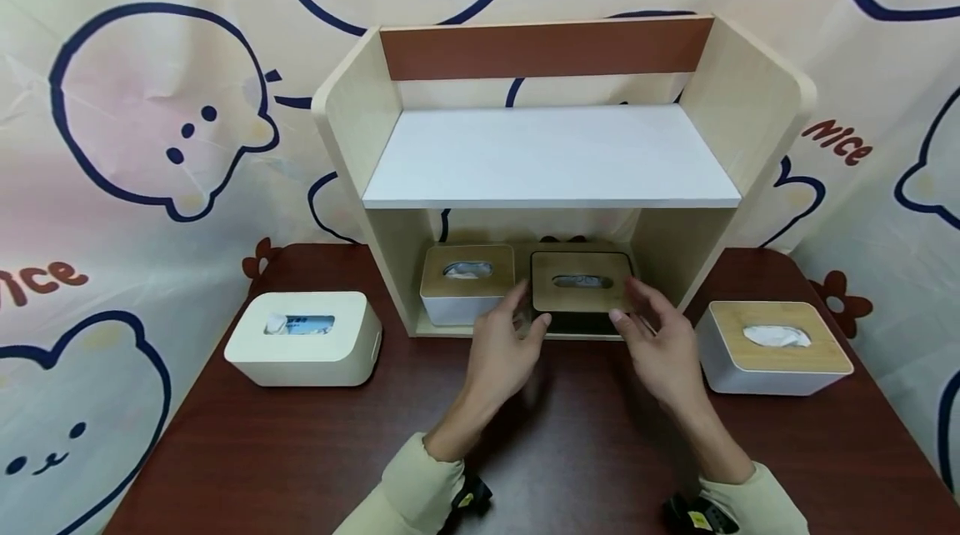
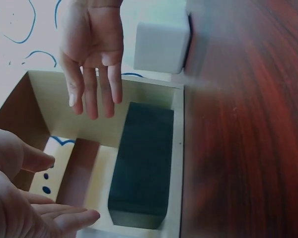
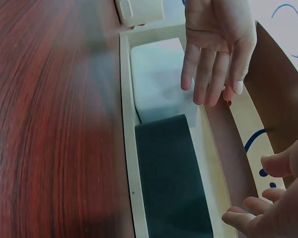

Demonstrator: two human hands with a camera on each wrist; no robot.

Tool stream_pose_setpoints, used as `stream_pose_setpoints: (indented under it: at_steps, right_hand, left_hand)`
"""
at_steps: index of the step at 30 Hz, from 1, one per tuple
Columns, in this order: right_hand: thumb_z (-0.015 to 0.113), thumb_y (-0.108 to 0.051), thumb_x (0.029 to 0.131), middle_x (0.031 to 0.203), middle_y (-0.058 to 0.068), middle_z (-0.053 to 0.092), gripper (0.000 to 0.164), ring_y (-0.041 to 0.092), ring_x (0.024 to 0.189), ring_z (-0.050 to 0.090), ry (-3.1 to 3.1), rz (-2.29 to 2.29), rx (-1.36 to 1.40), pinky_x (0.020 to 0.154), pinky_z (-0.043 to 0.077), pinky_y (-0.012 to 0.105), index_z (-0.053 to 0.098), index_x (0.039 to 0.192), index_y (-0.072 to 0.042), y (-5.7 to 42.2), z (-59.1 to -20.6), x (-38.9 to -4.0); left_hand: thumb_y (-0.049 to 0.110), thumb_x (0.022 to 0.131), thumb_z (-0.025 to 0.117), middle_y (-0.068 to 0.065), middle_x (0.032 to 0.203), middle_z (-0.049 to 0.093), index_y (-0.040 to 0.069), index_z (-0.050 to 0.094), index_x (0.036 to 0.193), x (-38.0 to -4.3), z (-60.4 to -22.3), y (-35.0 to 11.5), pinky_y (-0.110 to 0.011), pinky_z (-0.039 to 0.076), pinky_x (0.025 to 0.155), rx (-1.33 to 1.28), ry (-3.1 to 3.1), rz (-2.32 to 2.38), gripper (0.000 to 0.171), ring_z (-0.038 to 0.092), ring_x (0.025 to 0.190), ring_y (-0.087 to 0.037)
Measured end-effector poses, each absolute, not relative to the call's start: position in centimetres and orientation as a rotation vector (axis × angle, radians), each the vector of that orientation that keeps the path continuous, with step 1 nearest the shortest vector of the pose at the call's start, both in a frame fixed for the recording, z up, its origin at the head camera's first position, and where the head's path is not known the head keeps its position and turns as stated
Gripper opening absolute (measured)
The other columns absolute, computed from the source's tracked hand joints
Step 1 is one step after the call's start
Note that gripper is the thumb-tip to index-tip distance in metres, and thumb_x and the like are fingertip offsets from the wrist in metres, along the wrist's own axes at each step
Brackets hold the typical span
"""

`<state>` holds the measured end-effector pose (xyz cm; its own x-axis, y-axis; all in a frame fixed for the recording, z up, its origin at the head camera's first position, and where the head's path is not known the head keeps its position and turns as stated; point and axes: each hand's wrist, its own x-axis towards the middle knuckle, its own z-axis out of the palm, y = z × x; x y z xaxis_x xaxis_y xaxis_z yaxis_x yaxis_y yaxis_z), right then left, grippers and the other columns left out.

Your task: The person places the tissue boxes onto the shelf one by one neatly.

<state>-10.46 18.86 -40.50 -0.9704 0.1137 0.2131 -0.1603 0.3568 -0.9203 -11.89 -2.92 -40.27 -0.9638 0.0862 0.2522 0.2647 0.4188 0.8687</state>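
Note:
A black tissue box with a wooden lid stands on the lower level of the shelf unit, at the right; its dark front fills much of the left wrist view. My left hand is at its left side and my right hand at its right side, palms facing each other. In the wrist views the fingers of the left hand and right hand are spread and relaxed, gripping nothing. Left of the black box is a white tissue box with a wooden lid, close to the left fingers.
An all-white tissue box stands on the dark wooden table left of the shelf unit. Right of the unit, a white tissue box with a wooden lid is near the right forearm. The upper board overhangs the boxes.

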Motion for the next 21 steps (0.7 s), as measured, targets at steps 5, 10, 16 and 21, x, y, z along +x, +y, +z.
stream_pose_setpoints:
  at_steps: [5,10,16,21]
  right_hand:
    - [0.068,-0.01,0.106,0.159,0.021,0.056,0.052,0.035,0.148,0.054,-2.404,1.694,0.067,0.116,0.046,0.027,0.053,0.155,0.001,17.5,-40.4,-10.6]
    - [0.068,-0.01,0.106,0.161,0.021,0.053,0.054,0.035,0.151,0.051,-2.434,1.745,0.107,0.12,0.044,0.042,0.051,0.157,-0.001,16.0,-40.3,-10.6]
    - [0.068,-0.01,0.106,0.16,0.022,0.054,0.055,0.038,0.151,0.051,-2.483,1.743,0.148,0.122,0.045,0.047,0.05,0.158,-0.002,14.2,-40.5,-10.5]
    - [0.07,-0.013,0.105,0.159,0.019,0.057,0.055,0.036,0.149,0.054,-2.509,1.756,0.182,0.12,0.047,0.048,0.053,0.157,-0.004,12.5,-40.7,-10.5]
  left_hand:
    - [0.018,0.103,0.074,-0.026,0.147,0.065,-0.001,0.054,0.154,-11.6,-40.1,-4.1,-0.044,0.062,0.102,-0.327,-2.491,-1.559,0.059,0.068,0.131,-0.04]
    - [0.017,0.102,0.075,-0.021,0.155,0.06,-0.001,0.053,0.155,-11.1,-40.1,-5.6,-0.044,0.06,0.104,-0.345,-2.505,-1.578,0.06,0.065,0.137,-0.037]
    - [0.018,0.101,0.076,-0.018,0.156,0.06,-0.001,0.054,0.155,-10.4,-40.1,-7.6,-0.045,0.059,0.106,-0.284,-2.523,-1.599,0.062,0.065,0.139,-0.033]
    - [0.018,0.1,0.077,-0.019,0.154,0.062,0.0,0.054,0.155,-9.8,-40.2,-9.1,-0.046,0.059,0.106,-0.232,-2.537,-1.609,0.062,0.065,0.138,-0.033]
